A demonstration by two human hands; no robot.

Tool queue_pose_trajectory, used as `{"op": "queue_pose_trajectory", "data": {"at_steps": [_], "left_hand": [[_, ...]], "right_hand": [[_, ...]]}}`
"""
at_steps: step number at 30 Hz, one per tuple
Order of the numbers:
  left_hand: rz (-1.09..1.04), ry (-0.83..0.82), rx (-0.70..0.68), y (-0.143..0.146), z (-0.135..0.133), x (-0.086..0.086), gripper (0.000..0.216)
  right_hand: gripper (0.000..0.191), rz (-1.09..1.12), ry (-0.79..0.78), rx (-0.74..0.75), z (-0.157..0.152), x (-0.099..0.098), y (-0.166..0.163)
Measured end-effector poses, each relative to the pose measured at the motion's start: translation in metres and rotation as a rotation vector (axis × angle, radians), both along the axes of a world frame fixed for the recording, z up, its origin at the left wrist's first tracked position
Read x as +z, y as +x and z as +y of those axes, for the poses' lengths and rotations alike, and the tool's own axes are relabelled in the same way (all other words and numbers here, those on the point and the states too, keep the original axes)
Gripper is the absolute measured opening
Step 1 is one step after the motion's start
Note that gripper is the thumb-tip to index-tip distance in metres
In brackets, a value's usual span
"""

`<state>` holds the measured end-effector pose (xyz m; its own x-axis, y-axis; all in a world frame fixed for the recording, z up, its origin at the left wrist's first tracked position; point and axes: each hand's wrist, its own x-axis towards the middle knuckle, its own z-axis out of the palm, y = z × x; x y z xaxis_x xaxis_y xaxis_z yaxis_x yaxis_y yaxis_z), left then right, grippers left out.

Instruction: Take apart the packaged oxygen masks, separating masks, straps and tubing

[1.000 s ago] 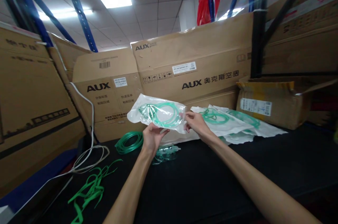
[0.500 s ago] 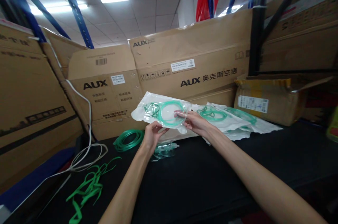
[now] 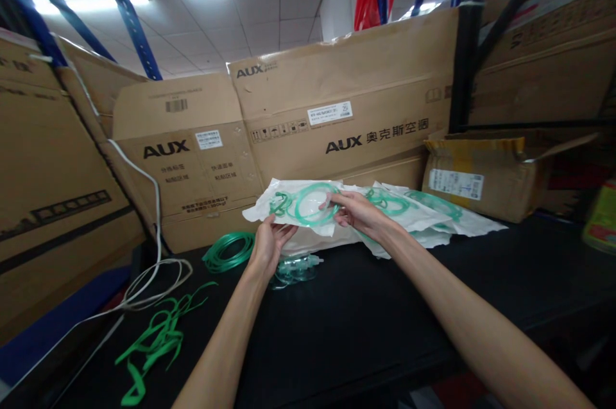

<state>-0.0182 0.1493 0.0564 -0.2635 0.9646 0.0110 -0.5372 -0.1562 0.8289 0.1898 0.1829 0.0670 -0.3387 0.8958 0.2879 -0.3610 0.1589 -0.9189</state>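
Between my hands is a clear-fronted, white-backed pouch [image 3: 260, 207] with coiled green tubing [image 3: 299, 200] inside. My left hand [image 3: 272, 241] grips its lower left edge, thumb up against the pouch. At its right side my right hand [image 3: 353, 211] is closed on the pouch, with thumb and forefinger over the coil. Several similar pouches [image 3: 433, 219] lie overlapped behind and to the right. Just below my left hand rests a clear green plastic mask-like piece [image 3: 296, 269]. A loose coil of green tubing [image 3: 228, 251] lies left of that hand.
Green straps [image 3: 161, 338] lie tangled at the left of the black table [image 3: 346, 325]. A white cable [image 3: 158, 216] runs down beside them. Large cardboard boxes [image 3: 293, 139] wall the back, and an open carton [image 3: 474, 178] stands at the right. Blue shelf posts [image 3: 129, 11] rise at the left.
The pouch has come down slightly and lies flatter, close to the stacked pouches. Both hands keep hold of it. The whole view has shifted a little.
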Motion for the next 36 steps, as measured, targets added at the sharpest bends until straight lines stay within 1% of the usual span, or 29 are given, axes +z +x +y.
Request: {"op": "queue_pose_trajectory", "data": {"at_steps": [5,9,14,20,26,30,33,36], "left_hand": [[-0.009,0.017,-0.004,-0.003,0.002,-0.001,0.022],[-0.009,0.012,0.008,-0.006,0.003,-0.003,0.023],[0.009,-0.023,0.005,-0.008,0.003,-0.001,0.019],[0.009,-0.055,-0.012,-0.006,0.002,0.001,0.018],[-0.057,-0.019,0.064,-0.01,0.007,-0.003,0.024],[-0.08,-0.014,0.124,-0.016,0.01,-0.004,0.022],[-0.094,-0.008,0.156,-0.02,0.01,-0.004,0.019],[-0.107,0.004,0.181,-0.021,0.009,-0.003,0.02]], "right_hand": [[0.022,0.025,0.026,-0.038,0.005,0.0,0.008],[0.029,0.042,0.039,-0.079,0.004,0.005,0.012],[0.034,0.061,0.034,-0.121,0.0,0.012,0.016],[0.035,0.082,0.02,-0.177,0.0,0.013,0.02],[0.031,0.102,0.027,-0.187,-0.004,0.015,0.02],[0.031,0.162,0.031,-0.223,-0.004,0.019,0.027],[0.034,0.251,0.039,-0.281,-0.004,0.023,0.035],[0.039,0.387,0.095,-0.399,-0.005,0.028,0.042]]}}
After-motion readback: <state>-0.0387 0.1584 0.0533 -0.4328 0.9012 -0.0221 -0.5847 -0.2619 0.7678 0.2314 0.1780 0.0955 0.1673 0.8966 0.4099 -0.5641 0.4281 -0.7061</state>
